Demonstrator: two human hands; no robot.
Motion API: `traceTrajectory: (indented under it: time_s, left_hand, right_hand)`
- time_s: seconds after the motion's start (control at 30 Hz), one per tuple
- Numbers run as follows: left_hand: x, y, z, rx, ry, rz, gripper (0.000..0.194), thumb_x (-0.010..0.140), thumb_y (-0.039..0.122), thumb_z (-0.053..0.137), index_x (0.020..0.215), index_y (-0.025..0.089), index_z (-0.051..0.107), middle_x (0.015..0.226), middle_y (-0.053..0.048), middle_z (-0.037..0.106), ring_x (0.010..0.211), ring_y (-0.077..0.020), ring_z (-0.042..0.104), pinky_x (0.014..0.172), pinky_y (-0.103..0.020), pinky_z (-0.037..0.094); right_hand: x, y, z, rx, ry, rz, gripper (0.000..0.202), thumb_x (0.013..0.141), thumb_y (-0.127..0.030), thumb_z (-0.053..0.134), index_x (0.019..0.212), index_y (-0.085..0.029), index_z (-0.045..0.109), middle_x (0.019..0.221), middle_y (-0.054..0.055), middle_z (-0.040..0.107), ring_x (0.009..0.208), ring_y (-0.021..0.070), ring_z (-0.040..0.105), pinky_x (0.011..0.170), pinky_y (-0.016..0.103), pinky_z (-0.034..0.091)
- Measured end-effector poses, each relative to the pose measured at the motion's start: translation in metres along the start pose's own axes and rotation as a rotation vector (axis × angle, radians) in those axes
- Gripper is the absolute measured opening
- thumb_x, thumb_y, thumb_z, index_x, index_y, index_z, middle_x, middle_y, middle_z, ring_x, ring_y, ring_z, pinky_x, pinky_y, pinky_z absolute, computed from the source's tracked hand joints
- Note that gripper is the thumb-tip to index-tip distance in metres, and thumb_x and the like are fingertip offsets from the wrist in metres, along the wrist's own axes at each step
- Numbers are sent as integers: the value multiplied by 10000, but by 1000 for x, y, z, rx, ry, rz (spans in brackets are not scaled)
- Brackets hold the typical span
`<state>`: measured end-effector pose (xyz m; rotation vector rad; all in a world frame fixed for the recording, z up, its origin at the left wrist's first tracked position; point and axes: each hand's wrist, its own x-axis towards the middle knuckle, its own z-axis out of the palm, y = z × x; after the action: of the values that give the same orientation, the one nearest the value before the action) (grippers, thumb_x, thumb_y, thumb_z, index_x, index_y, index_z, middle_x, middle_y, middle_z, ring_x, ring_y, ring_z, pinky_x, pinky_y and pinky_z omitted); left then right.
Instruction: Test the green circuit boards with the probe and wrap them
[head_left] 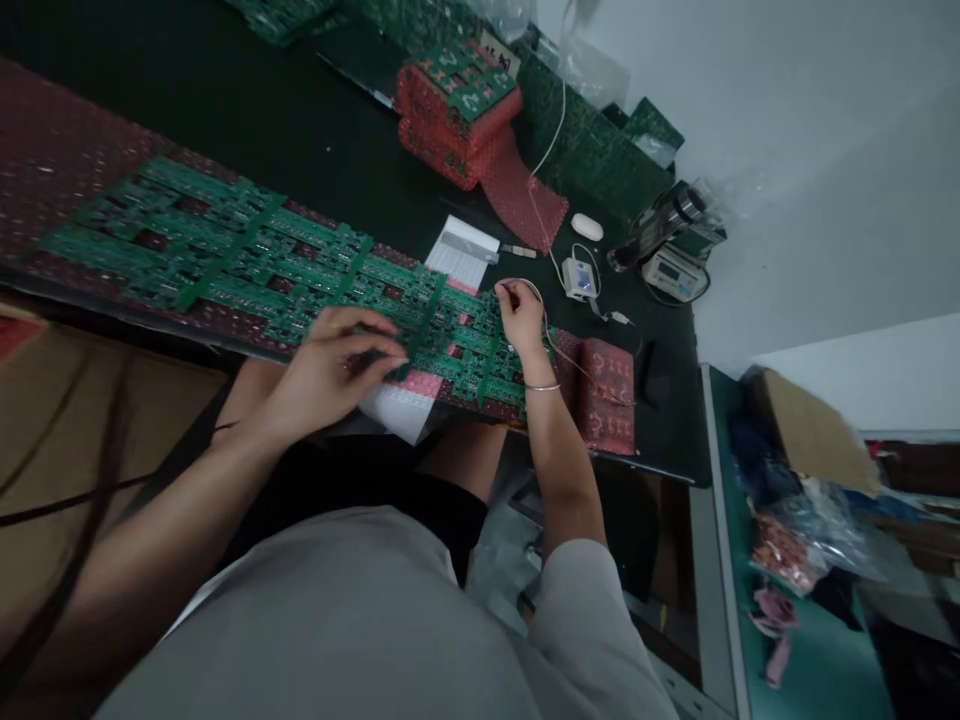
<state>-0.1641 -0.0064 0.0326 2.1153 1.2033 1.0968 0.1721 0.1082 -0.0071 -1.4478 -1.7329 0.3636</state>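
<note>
1. Head view, the work: a long row of circuit boards (349,275) lies flat on pink bubble wrap (67,150), along the near edge of a dark table (225,115); the row runs from the far left to just past the right hand (523,312).
2. Head view, left hand (345,362): it is over the near edge of the boards, palm turned in, fingers bent; thumb and fingertips stand close together with a narrow gap – whether anything small is held between them, I cannot tell.
3. Head view, right hand: it is at the far edge of the boards, fingers curled and thumb drawn in near the forefinger; a thin cord (555,345) runs beside it (a metal bangle (541,387) circles the wrist); what the fingertips have hold of, if anything, I cannot tell.
4. Head view, around the hands: a white sheet (459,262) sticks out beyond the boards; a folded pink bundle (607,395) lies to the right of the row; a small white device (579,278) with a lit screen sits beyond the right hand – near a white oval case (586,227); farther back, more boards (469,80) top a red wrapped stack (442,150).
</note>
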Motion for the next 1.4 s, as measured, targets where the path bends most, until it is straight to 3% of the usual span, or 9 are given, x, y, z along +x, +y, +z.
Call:
traceTrajectory:
  time_s: [0.1,0.23,0.3,0.4,0.67,0.8,1.03,1.23,1.4]
  left_hand:
    - [56,6,39,-45,-116,60,284,1006,420,605,928,226,796,1166,-69,723,1171,-252,636,1141,-474,446]
    - [124,-3,104,24,-245,-7,223,900,309,628,887,191,817,1147,-114,736,1191,-327,618,1132,-547,441]
    - [140,-8,126,91,-263,-36,233,877,289,624,875,182,831,1184,-139,729,1204,-364,592,1112,-576,438]
    - [146,-13,140,155,-256,-49,229,862,288,631,857,192,839,1181,-142,728,1173,-373,576,1076,-587,437]
    - [143,-12,141,198,-244,-37,185,863,295,664,854,204,825,1203,-131,722,1192,-404,568,1020,-601,463]
    - [139,-5,135,264,-247,-24,265,888,274,654,1077,189,818,1236,-156,712,1195,-400,594,1028,-589,483]
    - [115,0,109,377,-410,278,406,1019,268,473,1229,232,818,1484,-148,641,1391,-405,537,1090,-587,485]
    - [121,-5,104,437,-507,296,455,1007,297,476,1351,223,765,1562,-153,586,1428,-418,525,1114,-603,491]
    - [121,-18,98,287,-552,359,543,1040,267,367,1504,163,629,1580,-153,576,1498,-307,502,1238,-508,438]
  right_hand:
    - [1,0,2,3,-2,32,430,1081,-575,523,990,-199,711,993,96,766,951,214,714,950,353,579]
    - [2,-1,5,-24,4,24,386,1085,-536,540,960,-211,707,1010,90,776,978,212,719,984,352,574]
    - [2,-1,6,-35,4,21,369,1090,-515,541,955,-215,708,1029,93,780,993,213,721,989,349,573]
    - [3,0,7,-49,-2,16,357,1096,-491,539,964,-207,712,1055,102,782,1015,213,723,994,339,569]
    - [4,0,5,-27,-24,18,365,1100,-502,531,999,-203,715,1072,99,783,1032,205,726,1011,329,566]
    - [3,1,7,-22,-25,34,373,1097,-503,538,997,-194,723,1065,109,779,1031,214,721,1021,344,560]
    - [4,-4,0,27,18,16,450,1086,-582,517,976,-190,709,988,91,769,959,206,723,947,335,571]
    - [-44,-54,-25,-7,-37,-113,410,1093,-559,522,958,-218,705,1021,79,766,1004,214,716,967,355,578]
    - [-89,-74,-17,-128,-146,-89,362,1104,-486,538,946,-214,717,1027,104,782,1037,254,714,1002,418,576]
